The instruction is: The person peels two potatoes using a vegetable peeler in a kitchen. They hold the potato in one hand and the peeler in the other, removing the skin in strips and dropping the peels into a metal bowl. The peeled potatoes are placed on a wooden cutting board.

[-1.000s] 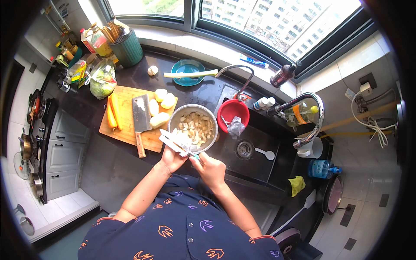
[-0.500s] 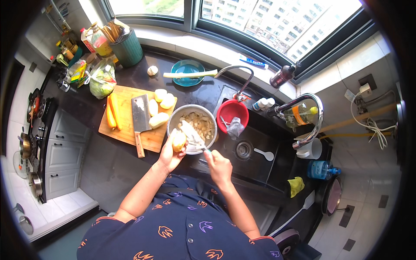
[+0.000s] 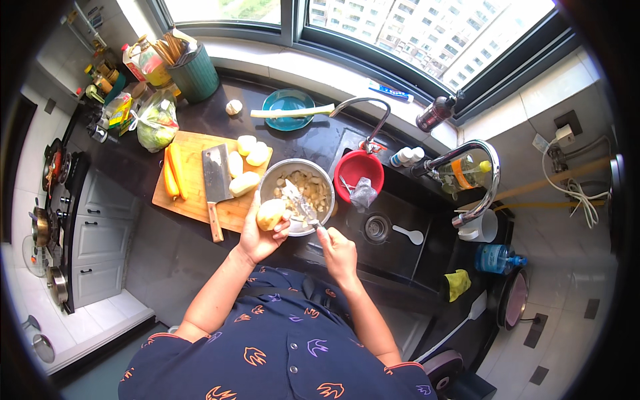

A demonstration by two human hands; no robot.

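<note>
Potato (image 3: 272, 214) is clasped in left hand (image 3: 259, 235), peeler (image 3: 301, 205) gripped in right hand (image 3: 338, 252); strokes are best kept shallow, over steel bowl (image 3: 267, 181).

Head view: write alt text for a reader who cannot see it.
Seen from above, a person's left hand holds a potato over a metal bowl of peelings, while the right hand works a peeler on it. A cutting board with cleaver, carrots and peeled potatoes lies left.

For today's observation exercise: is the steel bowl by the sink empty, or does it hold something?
Not empty. The steel bowl holds a layer of pale peelings; the left hand holds a potato at its rim.
</note>
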